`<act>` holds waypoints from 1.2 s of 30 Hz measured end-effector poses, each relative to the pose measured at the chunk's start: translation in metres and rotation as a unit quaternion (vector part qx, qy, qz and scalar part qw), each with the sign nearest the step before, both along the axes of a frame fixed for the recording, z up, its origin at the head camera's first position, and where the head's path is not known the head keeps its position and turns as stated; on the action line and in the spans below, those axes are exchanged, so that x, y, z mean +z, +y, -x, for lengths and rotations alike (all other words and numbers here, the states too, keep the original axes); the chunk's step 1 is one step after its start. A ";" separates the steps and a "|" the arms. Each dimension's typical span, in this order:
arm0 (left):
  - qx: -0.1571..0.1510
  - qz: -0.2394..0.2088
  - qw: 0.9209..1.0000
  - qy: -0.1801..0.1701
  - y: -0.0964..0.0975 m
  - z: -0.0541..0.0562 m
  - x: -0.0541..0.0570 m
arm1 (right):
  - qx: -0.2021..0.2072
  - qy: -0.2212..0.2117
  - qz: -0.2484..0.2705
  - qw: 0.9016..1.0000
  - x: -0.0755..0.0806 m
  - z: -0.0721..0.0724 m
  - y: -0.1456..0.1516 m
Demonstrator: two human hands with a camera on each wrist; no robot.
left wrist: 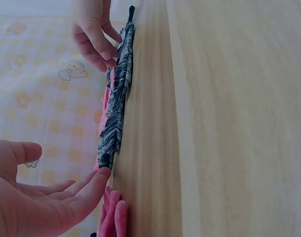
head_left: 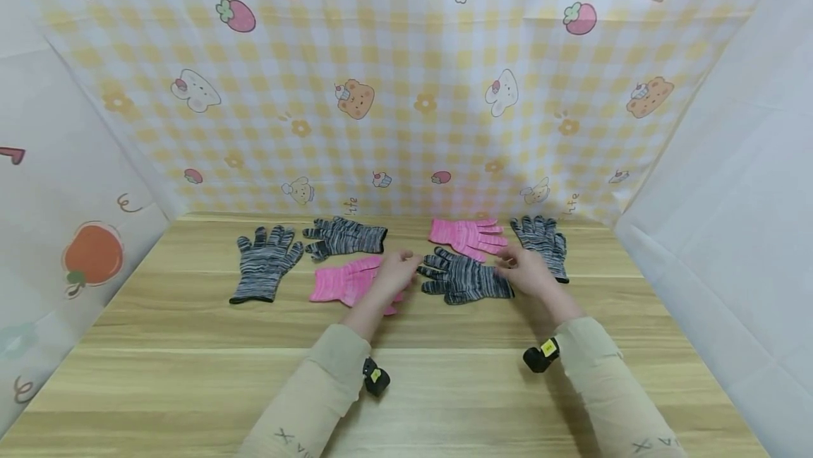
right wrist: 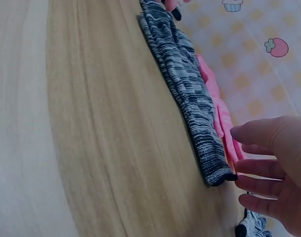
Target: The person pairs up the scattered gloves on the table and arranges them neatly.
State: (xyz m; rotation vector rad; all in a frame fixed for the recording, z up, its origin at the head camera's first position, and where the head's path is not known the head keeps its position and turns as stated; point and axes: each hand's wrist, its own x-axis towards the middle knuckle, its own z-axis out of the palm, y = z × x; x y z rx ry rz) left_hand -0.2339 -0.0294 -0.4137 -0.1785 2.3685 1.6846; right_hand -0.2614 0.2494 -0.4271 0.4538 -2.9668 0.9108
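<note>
A black-and-grey knit glove [head_left: 466, 279] lies flat on the wooden table, fingers pointing left and cuff to the right. My left hand [head_left: 396, 272] is at its fingertips, over a pink glove [head_left: 336, 284] that it partly covers. In the left wrist view the thumb stands well apart from the fingers, and a fingertip meets the glove's end. At the cuff is my right hand [head_left: 528, 273], thumb and fingers apart in the right wrist view. A fingertip there is at the cuff edge; contact is hard to tell. Neither hand grips anything.
Behind the middle glove lies another pink glove [head_left: 466, 233]. More grey gloves lie at the right [head_left: 543, 243], back left [head_left: 348, 238] and far left [head_left: 263, 269]. A yellow checked cloth [head_left: 406, 140] hangs along the table's back edge, with white cloth [head_left: 730, 183] at the sides.
</note>
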 end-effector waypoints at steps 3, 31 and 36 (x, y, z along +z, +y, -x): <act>0.011 0.001 1.000 -0.027 0.002 -0.001 0.000 | 0.002 -0.005 -0.006 1.000 -0.003 0.001 0.000; 0.019 -0.071 0.997 -0.032 0.014 -0.007 -0.003 | -0.010 -0.061 0.001 0.998 -0.012 -0.002 -0.002; 0.014 -0.110 0.993 -0.050 0.014 -0.008 -0.005 | 0.003 -0.070 0.017 0.997 -0.011 -0.002 -0.003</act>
